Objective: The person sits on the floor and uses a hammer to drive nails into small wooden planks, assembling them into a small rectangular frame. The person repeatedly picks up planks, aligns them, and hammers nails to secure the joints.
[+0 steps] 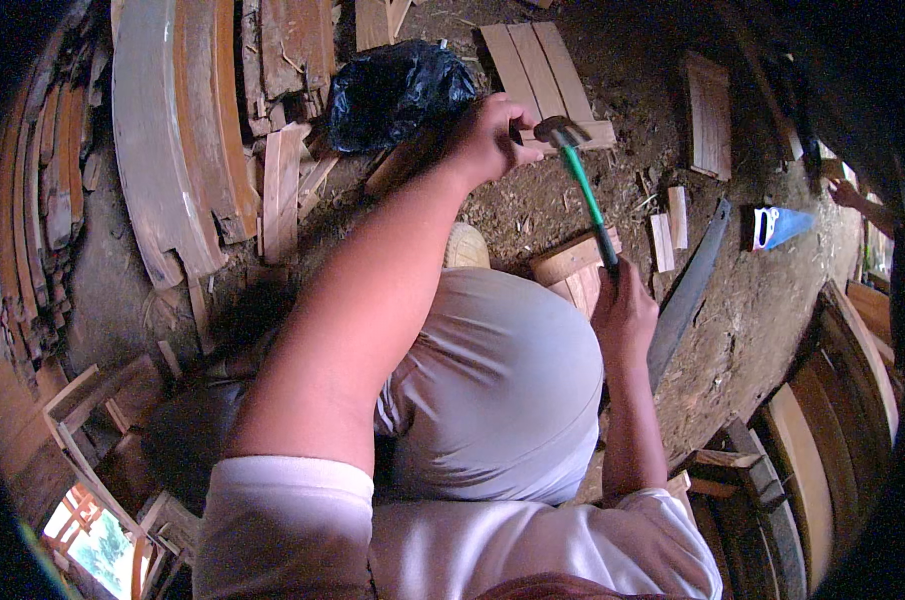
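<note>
My right hand is wrapped round the dark grip of a hammer with a green shaft. The hammer's head is up and away from me, close beside the fingers of my left hand. That left hand is curled, thumb and fingers drawn together; whatever is between them is too small or hidden to make out. Under and beyond both the hand and the hammer head lies a panel of pale wooden slats with a crosspiece along its near end. A black plastic bag lies left of my left hand.
Long weathered planks are stacked at the left. A long saw blade lies right of my right hand, and a blue handsaw farther right. Wooden chair-like frames stand at lower right. Another person's arm shows at the right edge.
</note>
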Tool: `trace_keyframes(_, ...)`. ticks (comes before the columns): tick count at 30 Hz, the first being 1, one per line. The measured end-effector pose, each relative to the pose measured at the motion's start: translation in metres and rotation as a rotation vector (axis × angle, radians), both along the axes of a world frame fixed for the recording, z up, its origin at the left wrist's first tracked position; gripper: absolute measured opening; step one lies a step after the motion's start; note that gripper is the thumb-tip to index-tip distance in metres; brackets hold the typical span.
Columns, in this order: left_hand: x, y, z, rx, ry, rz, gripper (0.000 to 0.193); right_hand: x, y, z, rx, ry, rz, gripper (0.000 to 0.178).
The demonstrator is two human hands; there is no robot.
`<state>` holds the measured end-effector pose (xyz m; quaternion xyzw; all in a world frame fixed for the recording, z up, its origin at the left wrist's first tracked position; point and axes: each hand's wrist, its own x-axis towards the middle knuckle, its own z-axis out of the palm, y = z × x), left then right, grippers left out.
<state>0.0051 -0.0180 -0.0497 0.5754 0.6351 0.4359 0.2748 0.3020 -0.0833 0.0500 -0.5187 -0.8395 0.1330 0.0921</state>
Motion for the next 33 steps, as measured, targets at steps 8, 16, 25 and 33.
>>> trace_keyframes(8, -0.002, 0.001, -0.011, 0.077, 0.021, 0.039, 0.037, -0.006, -0.002, 0.012, 0.174, 0.177, 0.04, 0.026)
trace_keyframes(16, 0.001, -0.001, -0.006, 0.052, -0.051, 0.065, 0.035, -0.01, -0.008, 0.033, 0.185, 0.233, -0.06, 0.026)
trace_keyframes(25, 0.0, -0.001, -0.012, 0.032, -0.049, 0.053, 0.039, -0.012, -0.002, 0.02, 0.126, 0.11, 0.04, 0.026)
trace_keyframes(33, -0.002, -0.001, -0.01, 0.077, -0.028, 0.0, 0.04, -0.009, 0.005, -0.007, 0.046, 0.01, 0.061, 0.021)
